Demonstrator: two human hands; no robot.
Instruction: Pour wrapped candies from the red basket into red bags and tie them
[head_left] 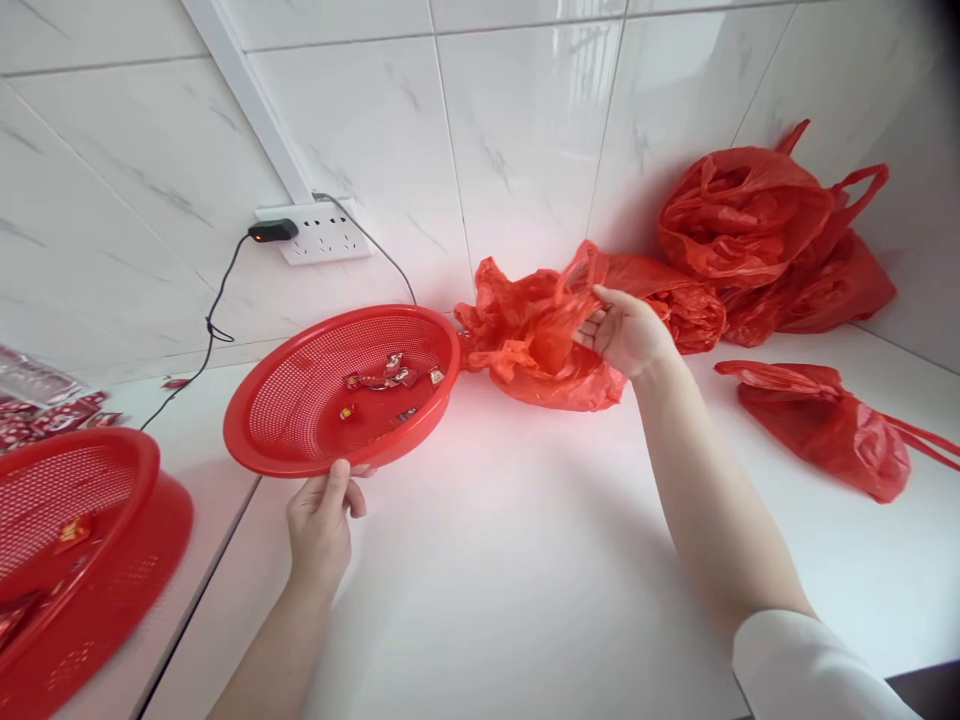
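Observation:
My left hand (324, 513) grips the near rim of a red plastic basket (285, 405) with perforated sides, thumb on top of the rim. The basket is tilted, and several small wrapped candies (394, 372) lie inside it. Just right of the basket, an orange-red plastic bag (555, 375) rests on the white table with its mouth gaping. My right hand (624, 330) has the bag's upper right edge between thumb and fingers. Part of the bag hides behind those fingers.
Several filled red bags (750, 220) are piled against the tiled wall at the back right. A smaller knotted red bag (832, 430) lies in front of them. At left stands another red basket (142, 560) with wrapped pieces. A black plug and cord (274, 231) hang from a socket strip (322, 240).

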